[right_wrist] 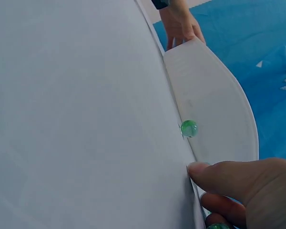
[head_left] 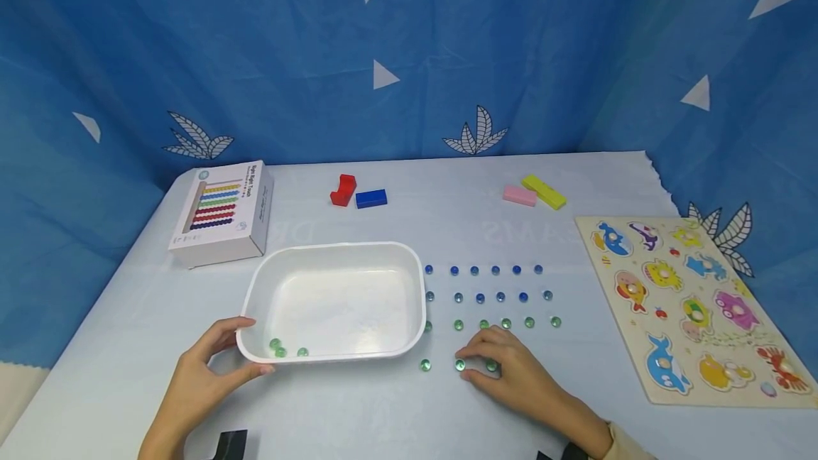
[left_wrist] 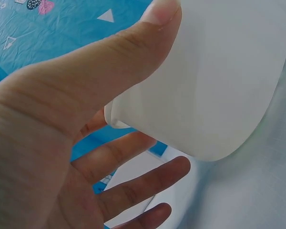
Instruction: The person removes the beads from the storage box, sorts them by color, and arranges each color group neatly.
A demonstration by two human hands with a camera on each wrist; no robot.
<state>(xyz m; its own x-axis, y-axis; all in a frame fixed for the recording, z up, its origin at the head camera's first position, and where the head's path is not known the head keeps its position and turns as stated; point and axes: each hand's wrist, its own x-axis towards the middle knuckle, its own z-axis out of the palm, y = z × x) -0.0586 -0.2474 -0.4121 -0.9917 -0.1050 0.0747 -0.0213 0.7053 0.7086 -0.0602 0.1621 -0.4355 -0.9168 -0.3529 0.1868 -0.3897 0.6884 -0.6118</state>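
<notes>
A white plastic tray (head_left: 345, 245) stands left of the middle, tilted slightly, with three green marbles (head_left: 303, 352) in its near left part. My left hand (head_left: 207, 368) grips the tray's near left corner, thumb and index finger on the rim; the other fingers spread loosely in the left wrist view. Thumb and index finger of my right hand (head_left: 511, 368) pinch a green marble (head_left: 460, 365) in the nearest row. Another green marble (head_left: 491, 365) lies under that hand's curled fingers. To its left, a loose green marble (right_wrist: 188, 128) sits beside the tray.
Rows of green and blue marbles (head_left: 480, 298) lie right of the tray. An abacus box (head_left: 217, 215) stands at the back left. Red (head_left: 344, 190), blue (head_left: 371, 199), pink (head_left: 520, 195) and yellow blocks (head_left: 544, 192) lie behind. A sea-animal puzzle board (head_left: 677, 332) is at right.
</notes>
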